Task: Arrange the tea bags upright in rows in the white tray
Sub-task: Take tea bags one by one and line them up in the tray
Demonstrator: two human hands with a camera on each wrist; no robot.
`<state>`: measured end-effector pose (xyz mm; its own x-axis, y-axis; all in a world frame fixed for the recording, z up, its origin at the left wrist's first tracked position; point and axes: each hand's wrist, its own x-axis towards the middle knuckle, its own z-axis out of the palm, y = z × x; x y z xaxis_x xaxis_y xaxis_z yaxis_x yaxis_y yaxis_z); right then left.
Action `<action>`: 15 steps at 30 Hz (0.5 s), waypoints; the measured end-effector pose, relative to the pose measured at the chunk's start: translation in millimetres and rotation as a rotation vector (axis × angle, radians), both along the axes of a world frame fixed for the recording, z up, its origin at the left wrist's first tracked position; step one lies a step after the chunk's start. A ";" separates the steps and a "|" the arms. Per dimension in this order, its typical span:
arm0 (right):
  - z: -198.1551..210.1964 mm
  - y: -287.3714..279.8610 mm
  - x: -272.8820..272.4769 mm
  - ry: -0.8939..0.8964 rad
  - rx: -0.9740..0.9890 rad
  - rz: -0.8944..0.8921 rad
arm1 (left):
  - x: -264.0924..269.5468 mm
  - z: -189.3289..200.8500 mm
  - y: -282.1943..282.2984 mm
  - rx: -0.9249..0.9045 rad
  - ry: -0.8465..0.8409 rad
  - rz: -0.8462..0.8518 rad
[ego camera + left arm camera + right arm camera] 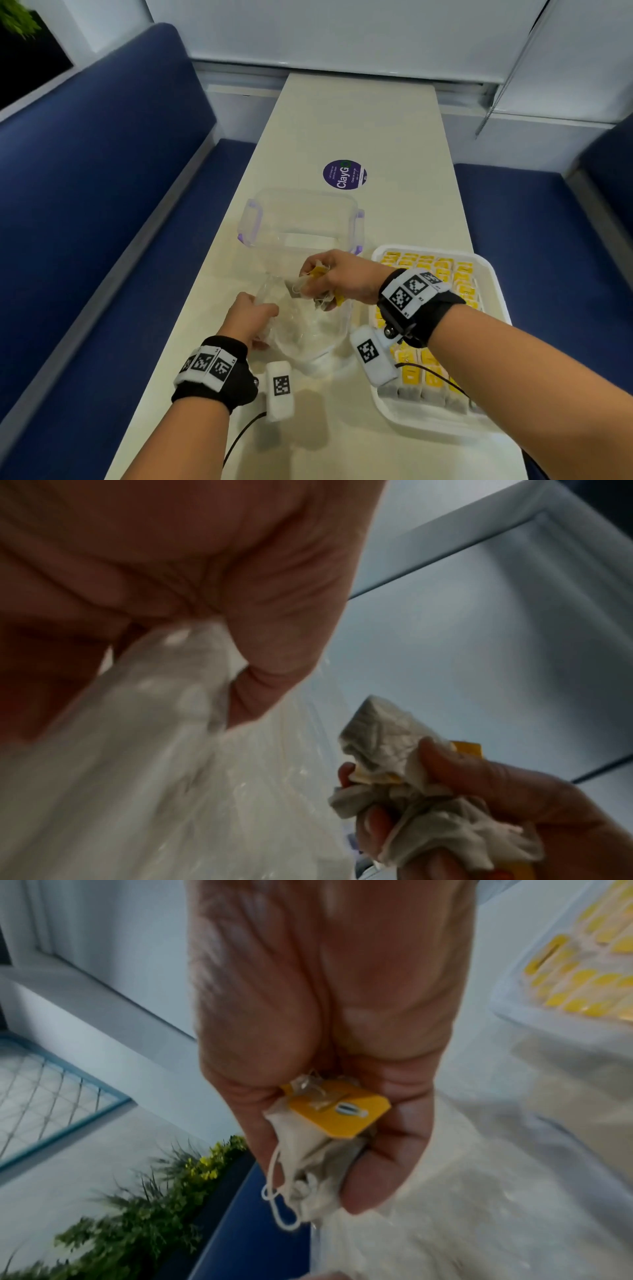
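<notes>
Tea bags [317, 284], crumpled and yellow-tagged, are bunching inside the right hand [337, 277] left of the white tray [378, 255]; left hand [251, 320] is gripping the plastic bag [301, 329].

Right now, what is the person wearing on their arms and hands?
Both forearms are bare, with no sleeves or gloves. The left hand and right hand each have a black wrist strap carrying white panels printed with black square code markers. A white block with a similar marker hangs beside each wrist, and a thin black cable trails from each.
</notes>
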<state>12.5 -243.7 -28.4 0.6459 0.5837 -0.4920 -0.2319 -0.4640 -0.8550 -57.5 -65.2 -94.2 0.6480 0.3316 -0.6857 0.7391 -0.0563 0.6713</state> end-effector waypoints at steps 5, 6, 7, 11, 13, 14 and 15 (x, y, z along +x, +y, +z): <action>18.1 -17.1 7.8 -0.002 0.023 -0.102 | 4.7 25.3 -1.7 0.262 -0.229 -0.042; 20.5 -20.4 7.9 -0.007 0.019 -0.119 | 5.4 33.8 -6.7 0.285 -0.326 -0.012; 22.7 -23.5 7.0 -0.016 0.013 -0.131 | 6.5 43.0 -13.6 0.266 -0.409 0.014; 30.4 -30.1 -8.1 -0.065 -0.009 -0.126 | 7.1 72.6 -53.1 -0.189 -0.446 0.047; 33.9 -33.0 -18.2 -0.095 0.009 -0.125 | 7.8 73.3 -69.3 -0.474 -0.296 0.022; 35.3 -34.8 -22.7 -0.114 0.010 -0.122 | 8.4 71.3 -76.7 -0.605 -0.229 0.005; 35.3 -37.5 -26.1 -0.149 -0.017 -0.106 | 8.7 68.7 -83.9 -0.725 -0.173 -0.006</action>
<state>-13.7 -281.2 6.9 0.7699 0.5006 -0.3957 -0.1519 -0.4585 -0.8756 -48.8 -149.1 -25.6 0.7667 -0.1688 -0.6195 0.6208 0.4412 0.6480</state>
